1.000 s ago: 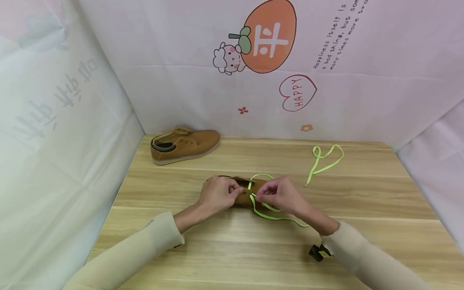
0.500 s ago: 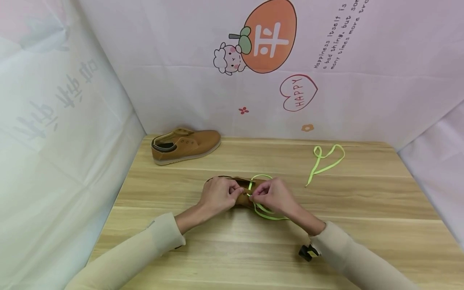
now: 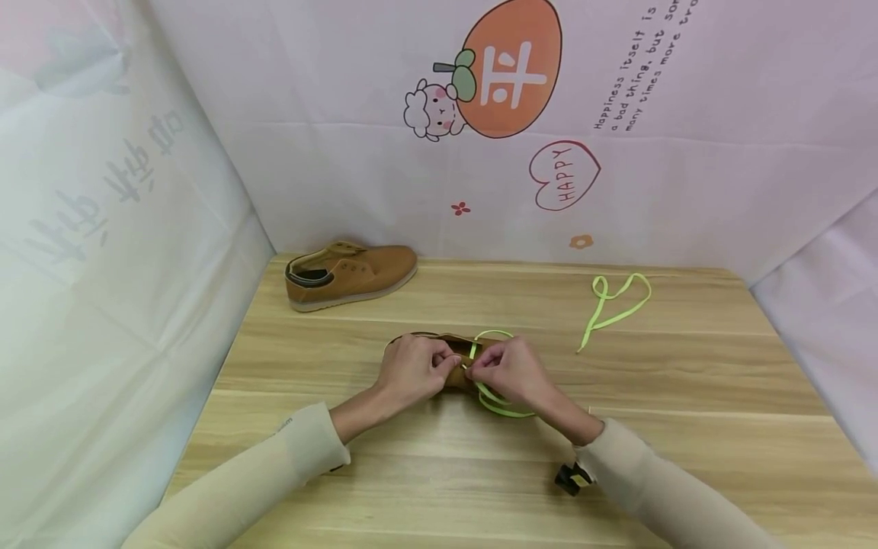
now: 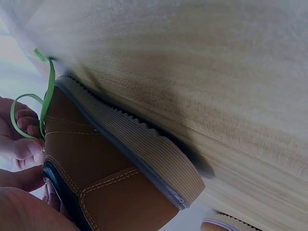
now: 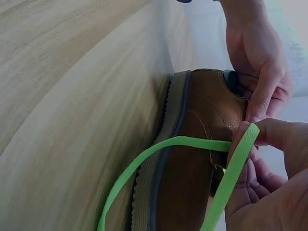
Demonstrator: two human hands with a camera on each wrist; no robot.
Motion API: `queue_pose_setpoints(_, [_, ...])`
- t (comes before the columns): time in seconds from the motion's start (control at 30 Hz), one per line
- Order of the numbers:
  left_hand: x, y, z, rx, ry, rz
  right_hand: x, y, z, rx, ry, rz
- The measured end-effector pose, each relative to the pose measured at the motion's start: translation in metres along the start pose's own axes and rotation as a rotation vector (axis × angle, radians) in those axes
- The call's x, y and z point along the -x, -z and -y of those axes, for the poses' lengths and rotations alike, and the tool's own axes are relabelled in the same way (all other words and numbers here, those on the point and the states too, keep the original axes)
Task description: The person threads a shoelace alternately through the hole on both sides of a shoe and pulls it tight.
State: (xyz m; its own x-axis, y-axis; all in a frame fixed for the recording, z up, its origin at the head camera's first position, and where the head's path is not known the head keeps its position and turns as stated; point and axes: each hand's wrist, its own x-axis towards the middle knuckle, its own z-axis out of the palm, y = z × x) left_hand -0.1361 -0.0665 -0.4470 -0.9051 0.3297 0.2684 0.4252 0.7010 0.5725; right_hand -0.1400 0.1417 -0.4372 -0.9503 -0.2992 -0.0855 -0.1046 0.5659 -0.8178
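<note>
A brown leather shoe lies at the middle of the table, toe to the right in the head view. My left hand pinches the edge of its near eyelet flap between thumb and finger. A neon green shoelace crosses the shoe's opening and trails in loops on the near side. With thumb and fingertips, my right hand pinches the lace's end against the flap by an eyelet, close to the left fingertips. The fingers partly hide the eyelet. In the left wrist view, the shoe's heel and ridged sole face the camera.
A second brown shoe, without a lace, stands at the table's back left. Another green shoelace lies loosely looped at the back right. White printed cloth walls in the wooden table at the back and sides.
My right hand has moved left along the flap with the lace end, closer to the left hand. The trailing lace has been drawn in slightly. My left hand and the shoe have stayed put.
</note>
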Motion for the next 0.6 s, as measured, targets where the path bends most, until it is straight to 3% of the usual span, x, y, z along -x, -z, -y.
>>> queue_pose_setpoints(0.2, [0.0015, -0.0001, -0.0002, 0.009, -0.004, -0.002, -0.0007, -0.0040, 0.0033, 0.022, 0.018, -0.039])
queue_pose_setpoints(0.4, [0.0019, -0.0014, 0.0005, 0.008, -0.013, -0.001, 0.0010, -0.0066, 0.0037, 0.086, 0.106, -0.092])
queue_pose_setpoints(0.6, [0.0016, -0.0012, 0.0017, 0.006, -0.009, -0.004, 0.0037, -0.0049, 0.0041, 0.060, 0.172, -0.056])
